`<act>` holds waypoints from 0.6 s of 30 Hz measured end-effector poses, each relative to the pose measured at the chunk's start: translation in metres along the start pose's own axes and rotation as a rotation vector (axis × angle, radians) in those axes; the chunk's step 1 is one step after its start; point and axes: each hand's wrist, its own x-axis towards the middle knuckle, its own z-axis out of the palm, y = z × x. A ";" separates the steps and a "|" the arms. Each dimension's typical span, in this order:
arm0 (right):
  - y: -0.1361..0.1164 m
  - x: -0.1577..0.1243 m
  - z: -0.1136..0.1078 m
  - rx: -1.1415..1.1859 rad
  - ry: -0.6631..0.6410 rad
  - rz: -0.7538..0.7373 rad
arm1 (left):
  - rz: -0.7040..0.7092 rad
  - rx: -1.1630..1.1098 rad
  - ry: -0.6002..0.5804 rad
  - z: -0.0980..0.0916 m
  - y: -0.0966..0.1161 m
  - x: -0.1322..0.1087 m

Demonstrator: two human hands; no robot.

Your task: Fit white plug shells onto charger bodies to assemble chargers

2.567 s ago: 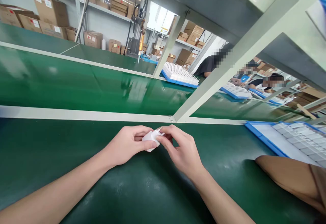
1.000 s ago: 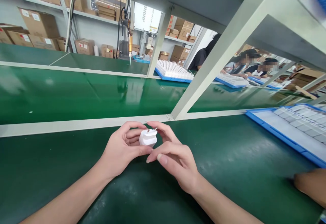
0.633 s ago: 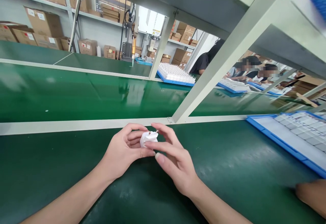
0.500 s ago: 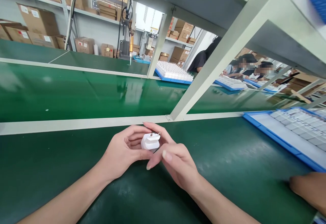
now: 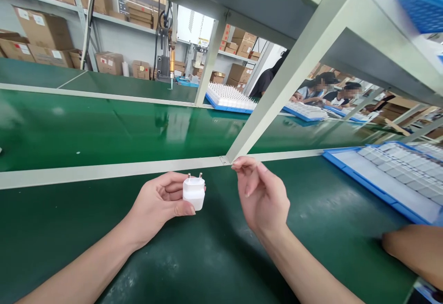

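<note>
A white two-pin plug adapter (image 5: 194, 193) is held upright above the green work surface, its metal pins pointing up. The fingers and thumb of my left hand (image 5: 160, 205) are closed around it from the left side. My right hand (image 5: 263, 198) is raised to the right of the adapter, apart from it. Its fingers are loosely bent and spread, and nothing shows between them.
A blue tray (image 5: 374, 181) with rows of white pieces lies at the right. Another person's arm (image 5: 411, 251) rests near the right edge. A slanted metal post (image 5: 263, 96) rises behind my hands. Beyond the green conveyor belt (image 5: 138, 128) stands a tray of upright pins (image 5: 230, 98).
My right hand has let go of the adapter and moved away to the right. In my left hand, the adapter now stands upright, more of it showing.
</note>
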 end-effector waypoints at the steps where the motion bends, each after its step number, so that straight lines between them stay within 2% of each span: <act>1: -0.001 -0.001 0.001 -0.021 -0.038 -0.008 | 0.000 -0.010 -0.004 0.000 0.000 0.000; 5: -0.003 -0.014 0.011 -0.010 -0.249 0.038 | -0.029 0.002 -0.024 0.004 0.002 -0.001; 9: -0.005 -0.026 0.019 -0.019 -0.487 0.147 | -0.063 0.075 -0.110 0.010 0.004 -0.004; 12: -0.007 -0.025 0.018 -0.143 -0.609 0.116 | -0.053 0.103 -0.140 0.011 0.004 -0.007; 14: -0.008 -0.019 0.013 -0.231 -0.589 0.014 | -0.047 0.098 -0.114 0.009 0.004 -0.007; 15: -0.008 -0.016 0.010 -0.252 -0.540 -0.046 | -0.045 0.092 -0.087 0.007 0.003 -0.007; 18: -0.004 -0.004 0.001 -0.241 -0.250 -0.156 | -0.037 0.055 -0.014 0.001 0.001 -0.004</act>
